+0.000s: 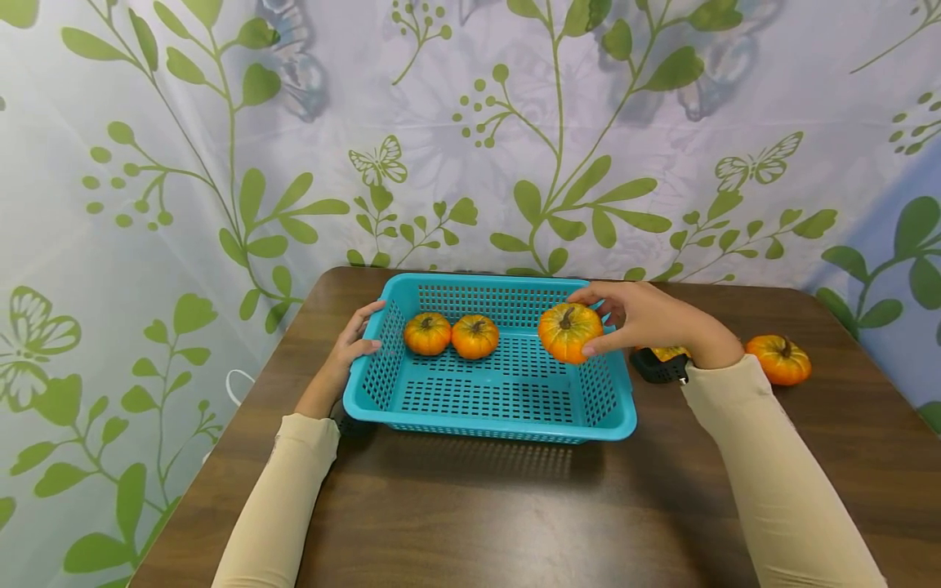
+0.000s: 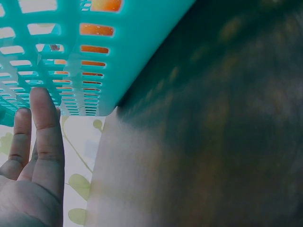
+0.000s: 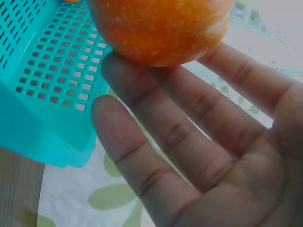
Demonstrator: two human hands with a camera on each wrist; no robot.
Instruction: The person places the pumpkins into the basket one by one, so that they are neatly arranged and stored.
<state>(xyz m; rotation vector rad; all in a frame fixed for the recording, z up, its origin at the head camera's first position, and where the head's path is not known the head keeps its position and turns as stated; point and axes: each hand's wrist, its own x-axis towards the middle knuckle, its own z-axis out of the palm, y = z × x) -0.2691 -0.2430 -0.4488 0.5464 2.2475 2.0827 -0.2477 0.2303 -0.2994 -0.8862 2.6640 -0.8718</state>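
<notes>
A turquoise perforated basket (image 1: 485,424) is on the table, with two small orange pumpkins, one (image 1: 428,334) beside the other (image 1: 474,336), in its left half. My left hand (image 1: 342,349) touches the basket's left side at the rim; in the left wrist view its fingers lie straight against the outer wall. Between the thumb and fingers of my right hand (image 1: 647,318) is another pumpkin (image 1: 566,333), stem upward, over the basket's right end. The right wrist view shows this pumpkin (image 3: 163,28) against the fingertips, its upper part cut off.
Right of the basket, one pumpkin (image 1: 669,353) is mostly hidden behind my right wrist and its black device (image 1: 657,367). Farther right lies another pumpkin (image 1: 779,360) on the brown table (image 1: 478,523). A leaf-patterned cloth (image 1: 441,122) hangs behind. A white cable (image 1: 234,385) loops by the left edge.
</notes>
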